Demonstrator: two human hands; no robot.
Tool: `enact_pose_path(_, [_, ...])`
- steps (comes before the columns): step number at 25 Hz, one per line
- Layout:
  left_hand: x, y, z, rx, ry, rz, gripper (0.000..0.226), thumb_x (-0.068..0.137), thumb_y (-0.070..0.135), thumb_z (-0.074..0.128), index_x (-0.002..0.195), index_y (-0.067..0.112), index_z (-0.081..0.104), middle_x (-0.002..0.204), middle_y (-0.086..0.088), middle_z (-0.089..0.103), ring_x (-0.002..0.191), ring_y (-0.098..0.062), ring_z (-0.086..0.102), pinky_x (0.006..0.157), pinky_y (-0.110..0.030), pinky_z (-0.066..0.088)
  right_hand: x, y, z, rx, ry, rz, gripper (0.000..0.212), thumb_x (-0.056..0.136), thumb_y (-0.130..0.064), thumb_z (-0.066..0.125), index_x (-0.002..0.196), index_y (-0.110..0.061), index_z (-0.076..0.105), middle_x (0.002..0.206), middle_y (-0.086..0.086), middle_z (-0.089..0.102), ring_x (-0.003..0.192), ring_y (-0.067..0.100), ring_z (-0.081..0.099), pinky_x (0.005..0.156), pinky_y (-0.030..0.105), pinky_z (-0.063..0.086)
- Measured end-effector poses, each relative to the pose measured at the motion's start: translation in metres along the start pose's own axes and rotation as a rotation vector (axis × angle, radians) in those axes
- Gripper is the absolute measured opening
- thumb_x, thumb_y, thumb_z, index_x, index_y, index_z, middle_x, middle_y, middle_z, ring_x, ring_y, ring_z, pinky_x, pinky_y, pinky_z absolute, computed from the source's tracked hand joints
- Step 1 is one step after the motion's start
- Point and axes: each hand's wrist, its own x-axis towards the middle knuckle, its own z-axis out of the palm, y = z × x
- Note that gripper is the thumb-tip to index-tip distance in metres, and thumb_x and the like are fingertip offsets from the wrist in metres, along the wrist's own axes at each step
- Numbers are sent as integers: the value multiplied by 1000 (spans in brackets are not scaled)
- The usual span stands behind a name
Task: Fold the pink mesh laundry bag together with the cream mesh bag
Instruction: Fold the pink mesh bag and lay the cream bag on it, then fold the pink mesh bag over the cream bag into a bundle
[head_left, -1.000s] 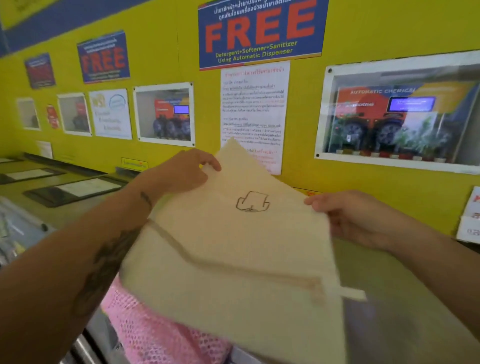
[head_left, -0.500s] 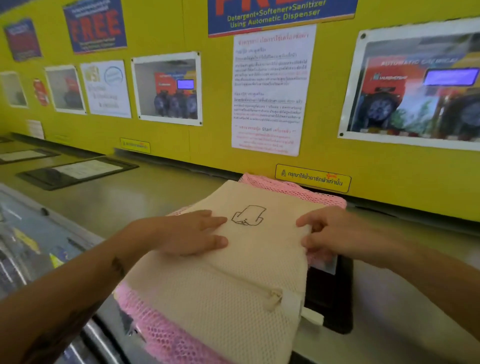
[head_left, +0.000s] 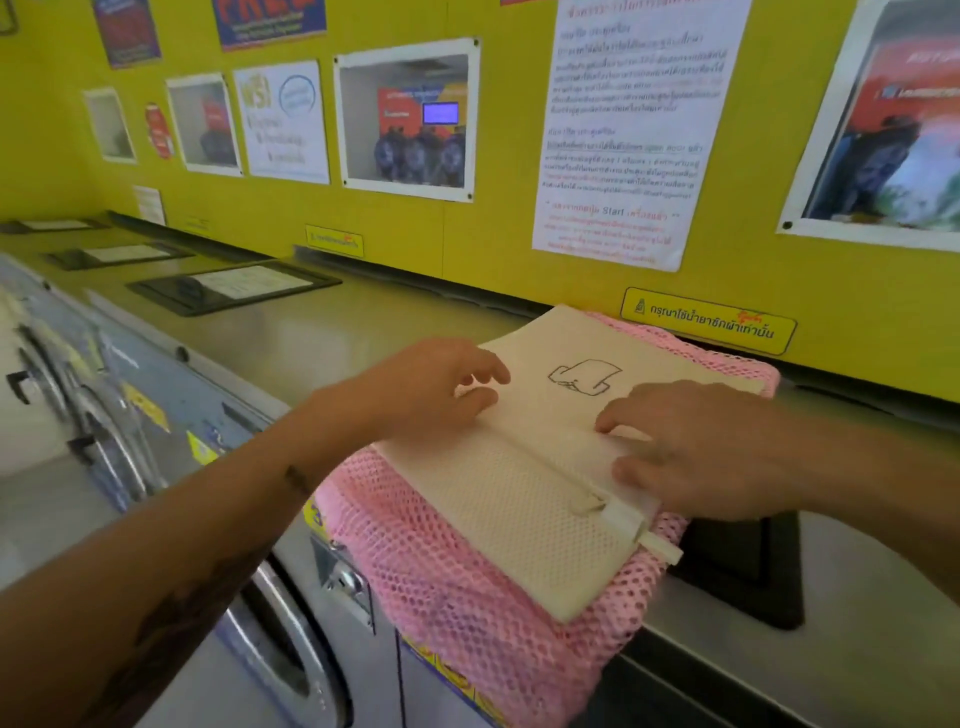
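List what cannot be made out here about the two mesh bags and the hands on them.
- Pink mesh bag, head view: its middle is covered by the cream mesh bag, so its folds are hidden.
- Left hand and right hand: palms face down, so whether either has a grip on fabric is unclear.
- Black panel: partly under the bags and right forearm.
- White notice: print too blurred to read.

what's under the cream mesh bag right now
The pink mesh laundry bag lies under the cream mesh bag, showing along its left, near and far edges and drooping over the washer's front. Its middle is covered, as is the machine top beneath.
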Motion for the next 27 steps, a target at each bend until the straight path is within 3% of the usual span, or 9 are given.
enact_pose_path(4, [-52,4,-17,-96,-278,-111,46,92,46,55,137,44,45,139,21,42,126,-3,38,107,-26,29,-20,-60,0,104,81,-174,60,88,-58,40,142,-39,22,139,-12,40,122,13,44,103,41,42])
enact_pose_path(8, [-95,6,-36,-107,-307,-149,70,83,48,67,142,51,30,145,30,30,131,3,31,111,-27,27,-29,-107,24,-41,-69,-139,107,75,-83,41,149,-27,-12,152,2,16,138,29,23,111,53,28])
enact_pose_path(10, [-111,6,-31,0,-448,-176,106,73,57,73,148,52,-2,159,26,-5,147,-4,1,122,-40,8,-24,-123,47,-158,-34,-42,125,69,-82,54,151,-20,-18,158,14,0,145,41,7,110,64,17])
enact_pose_path(12, [-121,6,-7,214,-493,-170,134,64,66,74,138,47,-36,151,18,-42,140,-10,-36,117,-52,-15,-18,-133,68,-209,2,23,130,58,-69,75,155,-12,10,152,33,19,137,57,24,98,76,24])
enact_pose_path(14, [-124,7,26,327,-317,-173,143,60,71,72,136,36,-44,148,4,-49,136,-18,-44,113,-58,-19,-12,-129,83,-245,42,29,100,52,-42,83,139,-3,49,126,39,52,111,62,53,76,77,41])
enact_pose_path(17, [-124,-1,55,446,-8,-90,134,62,68,69,152,19,-17,162,-18,-12,150,-36,-7,115,-65,7,-11,-127,76,-283,12,41,93,55,-30,79,138,3,48,121,42,52,104,62,56,68,70,47])
enact_pose_path(19, [-122,-8,55,429,65,-24,114,62,53,71,153,19,11,159,-17,23,145,-37,25,110,-64,26,-11,-125,71,-336,197,-43,99,75,-31,71,151,0,16,138,37,31,122,57,42,82,62,46])
enact_pose_path(21, [-122,-13,50,353,118,30,99,62,41,70,149,26,25,150,-7,40,139,-29,37,108,-60,32,-17,-117,58,-286,252,-190,85,88,-25,58,149,-9,1,138,22,28,118,43,42,81,46,45])
enact_pose_path(27, [-118,-3,-6,160,394,129,81,64,20,72,139,28,41,105,13,67,93,-9,62,87,-36,48,-40,-85,-3,107,45,-202,59,90,-30,53,138,-50,25,115,-18,39,102,10,52,89,36,48])
